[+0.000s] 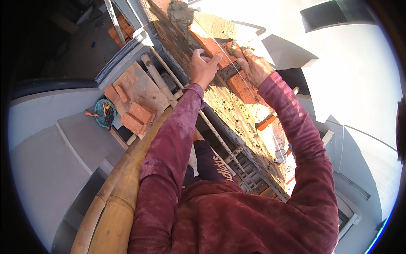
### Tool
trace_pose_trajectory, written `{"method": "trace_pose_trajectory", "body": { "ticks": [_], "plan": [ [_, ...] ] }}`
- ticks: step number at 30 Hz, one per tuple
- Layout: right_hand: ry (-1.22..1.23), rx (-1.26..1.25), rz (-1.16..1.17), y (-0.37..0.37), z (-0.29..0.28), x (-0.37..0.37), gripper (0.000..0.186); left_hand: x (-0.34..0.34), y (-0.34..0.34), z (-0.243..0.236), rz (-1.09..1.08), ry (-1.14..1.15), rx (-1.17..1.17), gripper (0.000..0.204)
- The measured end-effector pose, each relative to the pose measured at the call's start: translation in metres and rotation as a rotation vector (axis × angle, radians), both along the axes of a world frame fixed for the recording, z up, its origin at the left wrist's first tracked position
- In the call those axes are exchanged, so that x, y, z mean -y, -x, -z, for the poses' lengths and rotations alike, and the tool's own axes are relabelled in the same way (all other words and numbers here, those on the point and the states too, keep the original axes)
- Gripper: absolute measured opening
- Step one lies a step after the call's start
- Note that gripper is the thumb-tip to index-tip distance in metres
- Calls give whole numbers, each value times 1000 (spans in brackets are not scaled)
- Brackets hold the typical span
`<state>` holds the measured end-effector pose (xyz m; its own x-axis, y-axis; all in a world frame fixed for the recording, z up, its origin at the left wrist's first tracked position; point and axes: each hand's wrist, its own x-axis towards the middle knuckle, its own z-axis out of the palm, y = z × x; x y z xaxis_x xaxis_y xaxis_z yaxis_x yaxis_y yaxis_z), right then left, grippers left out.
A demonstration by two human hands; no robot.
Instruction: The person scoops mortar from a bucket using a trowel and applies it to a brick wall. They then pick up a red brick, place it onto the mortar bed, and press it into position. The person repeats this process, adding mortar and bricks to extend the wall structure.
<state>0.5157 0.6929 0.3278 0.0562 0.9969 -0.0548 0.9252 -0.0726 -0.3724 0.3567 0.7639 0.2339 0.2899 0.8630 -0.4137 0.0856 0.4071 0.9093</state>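
My left hand is curled at the near side of an orange brick, its thumb and fingers against it. The brick lies on the wall beneath a taut white string. To its right, my right hand is closed around what looks like the handle of a trowel. A mass of grey mortar covers the blade beyond the fingers. Another brick sits along the string below my right hand. Wet mortar lies farther along the wall.
Bamboo poles run along my left. A board carries several loose bricks. Beside it stands a teal bucket with tools. More bricks are stacked at the upper left. A gap with bamboo scaffolding lies beneath the wall.
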Motion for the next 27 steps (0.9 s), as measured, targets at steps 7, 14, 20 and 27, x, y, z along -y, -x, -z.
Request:
{"method": "trace_pose_trajectory", "body": {
  "ticks": [7,14,20,27],
  "plan": [
    [156,30,63,9,-10,9,45,1,-2,0,-32,17,1,69],
    [164,-27,116,10,-28,3,47,2,-3,5,-42,13,-1,66],
    [219,47,95,10,-32,-9,48,11,2,-5,-89,10,-9,71],
    [253,54,223,2,-13,29,46,141,87,-14,274,-6,-76,60]
  ]
}}
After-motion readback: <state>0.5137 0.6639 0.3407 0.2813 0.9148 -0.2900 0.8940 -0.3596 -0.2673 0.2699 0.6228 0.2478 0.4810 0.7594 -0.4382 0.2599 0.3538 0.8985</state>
